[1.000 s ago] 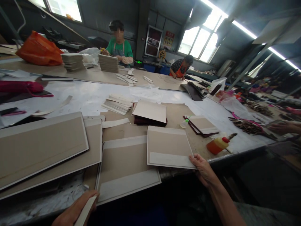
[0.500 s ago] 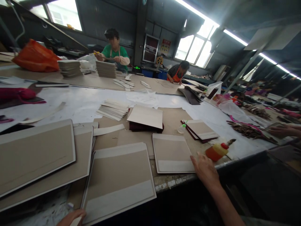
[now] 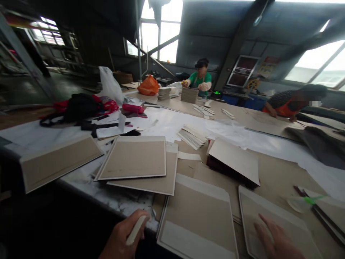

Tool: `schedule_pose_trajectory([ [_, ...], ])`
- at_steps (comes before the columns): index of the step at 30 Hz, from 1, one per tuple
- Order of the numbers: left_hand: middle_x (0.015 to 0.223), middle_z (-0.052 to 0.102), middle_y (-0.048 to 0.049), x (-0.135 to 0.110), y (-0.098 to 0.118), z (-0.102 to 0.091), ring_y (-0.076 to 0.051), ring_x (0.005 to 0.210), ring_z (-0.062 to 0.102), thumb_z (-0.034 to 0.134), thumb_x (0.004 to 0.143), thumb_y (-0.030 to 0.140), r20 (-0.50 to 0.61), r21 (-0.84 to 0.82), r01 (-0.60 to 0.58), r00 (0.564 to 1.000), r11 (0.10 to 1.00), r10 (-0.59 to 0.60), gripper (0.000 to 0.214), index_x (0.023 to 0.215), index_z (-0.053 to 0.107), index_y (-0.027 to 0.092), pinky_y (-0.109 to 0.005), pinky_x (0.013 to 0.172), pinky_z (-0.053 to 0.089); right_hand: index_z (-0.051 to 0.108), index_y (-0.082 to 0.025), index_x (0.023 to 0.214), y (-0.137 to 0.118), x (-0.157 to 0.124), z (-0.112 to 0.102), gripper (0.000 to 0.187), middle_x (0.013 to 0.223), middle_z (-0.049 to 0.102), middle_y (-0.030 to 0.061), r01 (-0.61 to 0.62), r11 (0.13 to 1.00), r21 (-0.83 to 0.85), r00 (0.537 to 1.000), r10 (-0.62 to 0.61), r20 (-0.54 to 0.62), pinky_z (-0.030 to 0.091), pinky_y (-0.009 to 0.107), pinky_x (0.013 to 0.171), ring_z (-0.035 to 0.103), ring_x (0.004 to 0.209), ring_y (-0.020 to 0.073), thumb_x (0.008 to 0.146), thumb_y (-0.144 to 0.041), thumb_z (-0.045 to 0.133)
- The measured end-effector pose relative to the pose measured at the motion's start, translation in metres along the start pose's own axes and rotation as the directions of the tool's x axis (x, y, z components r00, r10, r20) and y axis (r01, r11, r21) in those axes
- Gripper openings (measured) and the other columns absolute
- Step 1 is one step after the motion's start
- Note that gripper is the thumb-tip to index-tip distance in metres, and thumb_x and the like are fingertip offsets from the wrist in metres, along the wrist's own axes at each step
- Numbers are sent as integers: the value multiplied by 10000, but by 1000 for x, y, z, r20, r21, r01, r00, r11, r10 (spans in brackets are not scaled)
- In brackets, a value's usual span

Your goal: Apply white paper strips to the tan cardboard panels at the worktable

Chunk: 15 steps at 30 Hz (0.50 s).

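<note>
My left hand (image 3: 121, 235) is at the table's near edge, closed round a pale flat stick (image 3: 136, 230). It sits just left of a large grey board (image 3: 199, 219) with a white strip along its near side. My right hand (image 3: 277, 239) lies flat with fingers stretched out on a second grey board (image 3: 272, 219) at the lower right. Both boards rest on brown card covering the table.
More grey boards (image 3: 134, 158) overlap to the left, one (image 3: 56, 163) hanging over the edge. A tilted board on dark covers (image 3: 234, 162), a paper stack (image 3: 192, 136), bags (image 3: 81, 106) and an orange bag (image 3: 148, 86) lie farther back. Two people work at the far side.
The view has swung to the left. My right hand moved from the board's corner onto its face. The left hand still holds the stick near the table edge.
</note>
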State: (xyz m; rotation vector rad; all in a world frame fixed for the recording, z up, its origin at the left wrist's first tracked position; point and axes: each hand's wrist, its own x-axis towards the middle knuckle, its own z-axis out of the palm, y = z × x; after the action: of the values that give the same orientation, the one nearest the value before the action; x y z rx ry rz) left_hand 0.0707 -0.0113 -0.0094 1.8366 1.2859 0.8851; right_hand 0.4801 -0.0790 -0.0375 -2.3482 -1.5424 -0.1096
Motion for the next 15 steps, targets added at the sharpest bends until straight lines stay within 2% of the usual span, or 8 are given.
schedule_pose_trajectory([
  [2,527,514,53,0,-3,-17,-114,511,531,441,809,455,-208,-14,139,968,990,-139,259,798,575,235,-183,549,448,599,-250,1030,-61,13,-17,453,1038,643,99,53,973,226,991,-79,106,498,371,784,619,907,263,772,-536,359],
  [3,523,513,57,2,-5,-28,-122,520,531,471,779,491,-325,-32,199,925,979,-198,277,817,567,234,-195,558,446,612,-252,1003,-98,19,-24,424,1019,649,92,41,923,382,980,-112,165,506,356,757,629,864,256,762,-537,410],
  [5,523,512,58,11,-11,-54,-140,537,527,500,734,541,-526,-86,293,799,952,-293,347,870,551,226,-226,571,442,630,-232,948,-172,31,-31,386,939,663,86,24,780,625,949,-214,231,517,325,694,635,790,235,742,-516,468],
  [6,520,509,56,17,-14,-68,-148,535,521,498,727,556,-584,-130,330,737,935,-341,386,906,544,217,-242,563,437,627,-218,951,-205,36,-31,368,896,665,81,-1,717,697,931,-254,262,518,314,666,635,740,217,751,-486,472],
  [7,506,500,56,24,-17,-81,-155,518,513,487,725,569,-599,-160,350,709,923,-373,439,960,535,202,-256,542,433,619,-199,946,-234,42,-29,345,871,662,78,-32,666,745,912,-285,294,517,305,644,631,697,200,753,-449,481],
  [10,461,495,52,42,-29,-110,-167,485,512,482,702,587,-550,-218,355,725,909,-415,518,984,557,160,-273,506,431,584,-145,902,-287,59,-13,263,695,635,48,-209,581,787,882,-235,408,493,258,515,595,553,153,727,-329,513],
  [13,427,487,58,52,-40,-121,-155,460,500,514,679,563,-502,-261,344,750,902,-431,477,926,584,160,-258,487,418,560,-122,876,-303,71,2,227,513,546,-13,-316,561,765,847,-197,494,439,219,420,528,421,116,736,-291,501],
  [15,423,487,66,54,-45,-121,-146,456,495,528,676,538,-486,-296,338,752,894,-445,452,928,575,165,-245,483,415,562,-118,852,-305,74,4,235,499,530,-17,-334,560,758,833,-201,515,417,200,401,508,407,100,743,-318,499],
])
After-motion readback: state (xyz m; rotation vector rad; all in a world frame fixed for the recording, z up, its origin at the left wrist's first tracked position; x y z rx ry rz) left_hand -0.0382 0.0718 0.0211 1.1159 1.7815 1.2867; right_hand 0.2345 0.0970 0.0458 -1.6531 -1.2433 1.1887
